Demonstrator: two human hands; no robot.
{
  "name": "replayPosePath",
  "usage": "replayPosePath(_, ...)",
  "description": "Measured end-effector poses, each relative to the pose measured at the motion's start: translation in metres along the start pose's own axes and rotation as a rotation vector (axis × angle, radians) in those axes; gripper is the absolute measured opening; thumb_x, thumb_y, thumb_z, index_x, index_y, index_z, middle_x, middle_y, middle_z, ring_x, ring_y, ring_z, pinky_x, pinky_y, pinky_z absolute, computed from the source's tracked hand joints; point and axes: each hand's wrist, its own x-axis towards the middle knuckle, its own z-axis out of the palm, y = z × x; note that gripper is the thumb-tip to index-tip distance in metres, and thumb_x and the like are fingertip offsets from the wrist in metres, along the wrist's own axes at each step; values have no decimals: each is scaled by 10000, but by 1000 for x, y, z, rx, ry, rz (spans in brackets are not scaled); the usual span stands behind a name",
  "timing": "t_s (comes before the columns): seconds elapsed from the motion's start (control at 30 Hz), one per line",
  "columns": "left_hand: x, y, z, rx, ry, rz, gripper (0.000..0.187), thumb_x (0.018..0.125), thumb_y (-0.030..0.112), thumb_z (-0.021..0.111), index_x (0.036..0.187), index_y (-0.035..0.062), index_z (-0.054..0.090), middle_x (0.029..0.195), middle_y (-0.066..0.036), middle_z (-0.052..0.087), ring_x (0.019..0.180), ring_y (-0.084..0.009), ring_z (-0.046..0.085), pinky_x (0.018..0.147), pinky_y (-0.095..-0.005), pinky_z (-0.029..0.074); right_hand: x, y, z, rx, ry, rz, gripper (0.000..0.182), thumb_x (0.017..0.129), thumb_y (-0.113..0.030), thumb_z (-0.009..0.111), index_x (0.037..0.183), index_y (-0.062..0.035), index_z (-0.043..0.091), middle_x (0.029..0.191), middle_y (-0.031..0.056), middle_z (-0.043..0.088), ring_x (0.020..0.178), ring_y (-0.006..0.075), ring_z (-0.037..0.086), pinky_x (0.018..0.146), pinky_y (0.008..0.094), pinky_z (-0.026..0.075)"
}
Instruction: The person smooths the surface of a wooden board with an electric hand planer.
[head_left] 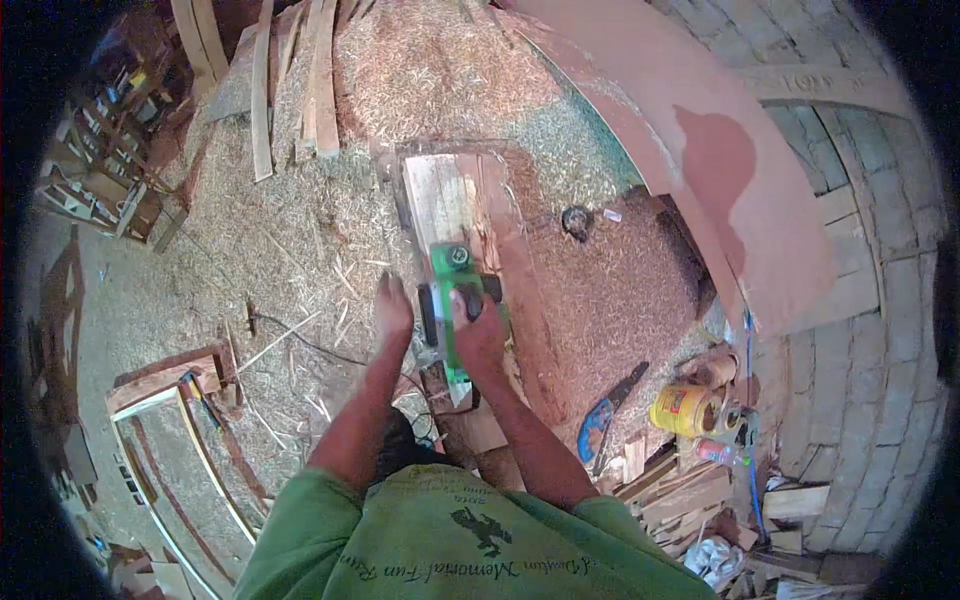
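Observation:
My right hand (480, 335) is wrapped round the rear handle of a green electric planer (450, 290). The planer rests on a pale wooden board (440, 195) that lies lengthwise ahead of me. To the left of the planer, my left hand (393, 305) is held in the air or beside the board, apart from the tool, with its fingers stretched forward and nothing seen in them. The planer's underside is hidden against the wood. A dark cord (310, 345) runs over the shavings on the left.
Wood shavings (260, 220) cover the ground. At the right lie a blue-handled handsaw (595, 430), a yellow container (682, 410) and wood offcuts (690, 495). A wooden frame (165, 385) with a hammer-like tool (202, 400) stands left. Long planks (320, 90) lie at the back, beside a large leaning sheet (640, 80).

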Motion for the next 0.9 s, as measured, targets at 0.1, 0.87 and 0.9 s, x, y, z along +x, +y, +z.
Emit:
replayPosePath(0.1, -93, -61, -7, -54, -99, -13, 575, 1083, 314, 451, 1525, -49, 400, 1503, -337, 466, 1405, -472, 456, 1179, -469, 354, 39, 11, 33, -14, 42, -50, 520, 981, -463, 653, 1046, 53, 677, 947, 266, 721, 900, 435, 706, 786, 515, 538)
replayPosePath(0.87, -209, -16, -32, -148, -767, -188, 1059, 897, 341, 755, 1642, 10, 80, 1467, -326, 524, 1322, -449, 566, 1077, -486, 475, 339, -73, 171, 91, 120, -287, 626, 972, -553, 635, 643, -21, 618, 520, 78, 573, 450, 218, 607, 472, 398, 487)
replayPosePath(0.9, -224, -55, -11, -190, -748, -149, 1039, 906, 308, 750, 1638, -7, 82, 1475, -323, 515, 1343, -434, 550, 1088, -472, 469, 321, -87, 153, 149, 64, -242, 637, 969, -559, 636, 632, -19, 614, 514, 84, 573, 446, 220, 607, 478, 403, 491)
